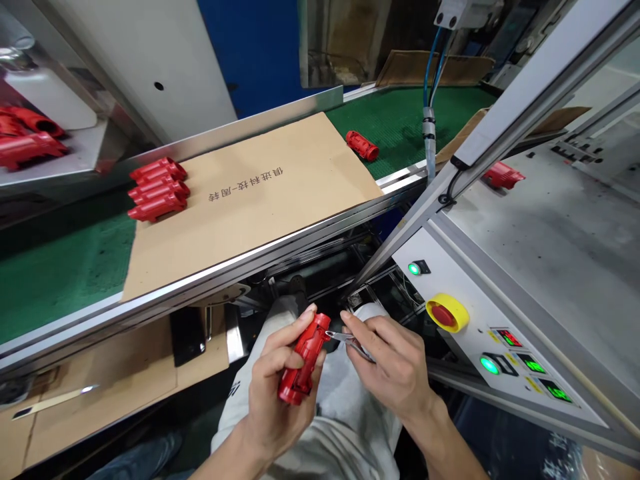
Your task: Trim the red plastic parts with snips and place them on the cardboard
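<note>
- Fingers of my left hand closed, wrapped round a glossy red moulded plastic tubular part, held at about 6 o'clock, low in view, above my lap.
- Right hand closed on small steel-tipped nippers, held just right of the red part.
- Nipper tips at the part's upper end. Touching or just beside it: cannot tell.
- Light grey trouser leg under both hands.
- 11 o'clock: flat tan cardboard sheet with black Chinese print, lying on a green textured conveyor belt.
- On that sheet's left end: stacked glossy red plastic parts.
- 12 o'clock: one red ribbed plastic part lying on the belt.
- 10 o'clock: more red plastic parts on a metal shelf, beside a white plastic bottle.
- 2 o'clock: red plastic part on a grey metal machine top.
- 4 o'clock: round red emergency-stop button in a yellow collar, with a lit green round button below it.
</note>
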The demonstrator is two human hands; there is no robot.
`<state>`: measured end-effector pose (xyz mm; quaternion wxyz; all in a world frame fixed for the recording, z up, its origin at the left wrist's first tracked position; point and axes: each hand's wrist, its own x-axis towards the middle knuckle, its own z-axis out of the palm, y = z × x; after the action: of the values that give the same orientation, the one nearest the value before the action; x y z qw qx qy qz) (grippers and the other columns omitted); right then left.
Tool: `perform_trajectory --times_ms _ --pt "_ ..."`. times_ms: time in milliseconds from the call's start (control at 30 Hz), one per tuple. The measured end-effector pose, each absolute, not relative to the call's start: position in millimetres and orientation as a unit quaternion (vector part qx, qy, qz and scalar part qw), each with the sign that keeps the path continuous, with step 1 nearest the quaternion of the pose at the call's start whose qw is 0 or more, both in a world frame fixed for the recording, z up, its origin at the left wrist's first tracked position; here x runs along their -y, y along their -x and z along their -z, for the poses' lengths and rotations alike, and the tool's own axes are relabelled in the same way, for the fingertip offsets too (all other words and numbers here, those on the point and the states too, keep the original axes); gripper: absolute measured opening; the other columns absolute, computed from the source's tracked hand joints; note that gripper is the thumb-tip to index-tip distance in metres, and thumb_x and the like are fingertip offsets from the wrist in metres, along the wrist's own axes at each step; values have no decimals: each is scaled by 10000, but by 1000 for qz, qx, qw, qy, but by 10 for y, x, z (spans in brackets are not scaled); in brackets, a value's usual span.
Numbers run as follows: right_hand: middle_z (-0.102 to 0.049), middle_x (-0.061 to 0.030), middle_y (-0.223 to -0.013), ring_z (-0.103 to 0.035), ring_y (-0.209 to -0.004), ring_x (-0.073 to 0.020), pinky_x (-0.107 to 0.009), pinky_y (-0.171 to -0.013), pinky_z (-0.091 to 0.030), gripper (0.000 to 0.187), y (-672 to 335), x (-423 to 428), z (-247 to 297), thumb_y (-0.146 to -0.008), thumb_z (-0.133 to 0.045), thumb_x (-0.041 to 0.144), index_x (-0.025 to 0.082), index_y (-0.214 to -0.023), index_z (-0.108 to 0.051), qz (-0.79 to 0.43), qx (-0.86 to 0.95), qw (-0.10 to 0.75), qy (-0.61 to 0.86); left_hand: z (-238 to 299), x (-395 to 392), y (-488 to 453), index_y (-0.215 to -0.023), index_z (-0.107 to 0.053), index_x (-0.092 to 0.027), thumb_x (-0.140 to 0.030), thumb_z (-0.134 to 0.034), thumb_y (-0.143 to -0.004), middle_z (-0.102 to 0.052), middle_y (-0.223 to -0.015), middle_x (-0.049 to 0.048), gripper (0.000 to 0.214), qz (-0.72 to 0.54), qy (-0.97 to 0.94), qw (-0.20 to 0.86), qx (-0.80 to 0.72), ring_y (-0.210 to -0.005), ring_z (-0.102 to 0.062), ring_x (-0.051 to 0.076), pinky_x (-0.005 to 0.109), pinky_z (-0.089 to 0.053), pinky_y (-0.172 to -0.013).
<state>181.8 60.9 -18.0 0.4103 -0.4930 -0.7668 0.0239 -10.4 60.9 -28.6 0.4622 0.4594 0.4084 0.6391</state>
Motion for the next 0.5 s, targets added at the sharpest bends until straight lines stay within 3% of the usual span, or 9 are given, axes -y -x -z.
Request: perform_trajectory --times_ms 133,200,367,433,500 --pt "-758 -50 -906 -724 -785 -172 -312 -741 -605 525 -1813 -623 269 -929 -749 11 169 -1429 -711 -32 765 422 485 277 -619 109 -887 -651 -230 135 -728 -789 -797 -1336 22 385 -633 -512 416 -405 -1312 -762 218 163 -672 -957" --pt "-770 -42 -927 -728 -785 -158 -292 -733 -604 503 -1793 -622 310 -947 -740 29 199 -1420 -726 -95 747 442 488 262 -630 111 -933 -634 -234 134 -743 -792 -798 -1318 29 409 -632 -525 401 -405 -1296 -771 200 163 -653 -994" --pt "-738 -5 -875 -641 -651 -102 -226 -586 -540 291 -1776 -597 285 -998 -743 123 235 -1260 -799 -220 662 489 524 235 -643 115 -1010 -606 -244 83 -757 -848 -776 -1323 24 395 -634 -515 420 -395 -1315 -758 181 207 -633 -1065" --pt "-733 -15 -920 -643 -690 -113 -241 -610 -549 327 -1807 -580 224 -995 -752 138 247 -1301 -785 -225 654 482 538 228 -642 112 -1019 -600 -244 72 -759 -855 -776 -1318 31 389 -635 -519 412 -396 -1312 -761 186 224 -632 -1078" --pt "-731 -45 -1008 -681 -825 -158 -305 -730 -595 449 -1847 -565 157 -975 -756 122 257 -1404 -740 -203 677 468 530 216 -638 105 -1002 -601 -240 53 -784 -848 -791 -1298 42 378 -636 -523 399 -403 -1283 -778 201 227 -651 -1046"
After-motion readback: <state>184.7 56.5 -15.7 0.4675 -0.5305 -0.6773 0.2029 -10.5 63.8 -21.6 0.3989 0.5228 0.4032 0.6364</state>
